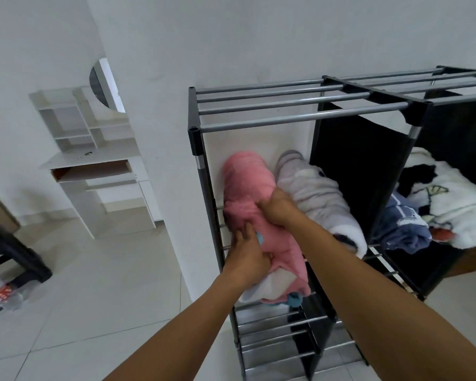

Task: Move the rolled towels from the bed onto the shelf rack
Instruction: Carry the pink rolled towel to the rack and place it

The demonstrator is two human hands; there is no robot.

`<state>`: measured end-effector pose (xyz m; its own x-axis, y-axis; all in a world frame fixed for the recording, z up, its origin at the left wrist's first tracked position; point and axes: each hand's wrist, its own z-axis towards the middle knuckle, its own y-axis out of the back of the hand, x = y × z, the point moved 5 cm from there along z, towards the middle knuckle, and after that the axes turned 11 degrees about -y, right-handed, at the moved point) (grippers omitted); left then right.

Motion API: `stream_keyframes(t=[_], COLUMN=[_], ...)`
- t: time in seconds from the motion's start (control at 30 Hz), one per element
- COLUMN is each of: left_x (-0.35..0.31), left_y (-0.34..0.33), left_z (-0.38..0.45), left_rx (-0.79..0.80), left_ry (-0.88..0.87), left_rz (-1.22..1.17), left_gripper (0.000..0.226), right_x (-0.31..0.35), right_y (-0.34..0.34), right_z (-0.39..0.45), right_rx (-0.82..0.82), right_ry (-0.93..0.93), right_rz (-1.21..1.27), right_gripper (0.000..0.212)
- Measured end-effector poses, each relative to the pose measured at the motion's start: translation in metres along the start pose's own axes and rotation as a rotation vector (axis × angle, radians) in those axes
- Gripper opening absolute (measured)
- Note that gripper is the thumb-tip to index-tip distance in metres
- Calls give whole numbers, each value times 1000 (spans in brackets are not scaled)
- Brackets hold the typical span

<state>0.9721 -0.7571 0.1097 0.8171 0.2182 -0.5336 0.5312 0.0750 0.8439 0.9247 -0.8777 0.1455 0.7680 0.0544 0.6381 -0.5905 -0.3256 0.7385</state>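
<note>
Closest to me, both my bare forearms reach forward over the front edge of the shelf rack, a black frame with grey metal bars. My left hand sits at the near end of the pink rolled towel, its fingers curled into the fabric and pinching a fold along the towel's left side. My right hand is a little further in, on top of the same roll near its middle, its fingers bent down and gripping the cloth. The pink towel lies lengthwise on the middle shelf bars of the rack's left compartment, against the left post, with its near end hanging over the front edge; white and blue cloth shows at that end.

Just beside it to the right, touching it, lies the grey rolled towel, also lengthwise on the same shelf, its white near end at the front edge. Beyond a black fabric divider, the right compartment holds a blue striped cloth and a white and black fluffy blanket, bunched together.

Below my arms, the rack's lower shelf bars run over a pale tiled floor. Further off to the left stands a white dressing table with a round mirror against the white wall, and a black stool with plastic bottles at the far left edge.
</note>
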Motion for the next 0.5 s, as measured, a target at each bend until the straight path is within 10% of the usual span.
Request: stream_keyframes(t=[0.17,0.37,0.5], left_x=[-7,-70,-141], left_y=[10,43,-11], left_z=[-14,-33,-46], left_rx=[-12,-434,-259], left_ry=[-41,-514,-754], left_rz=[-8,-187,-291], left_gripper=[89,34,17], right_x=[-20,-102,-190], right_y=[28,84,111], right_z=[-47,-111,-177], right_rx=[64,30,-176], right_ry=[95,-36,-162], right_rz=[74,716,918], right_gripper=[40,13,9])
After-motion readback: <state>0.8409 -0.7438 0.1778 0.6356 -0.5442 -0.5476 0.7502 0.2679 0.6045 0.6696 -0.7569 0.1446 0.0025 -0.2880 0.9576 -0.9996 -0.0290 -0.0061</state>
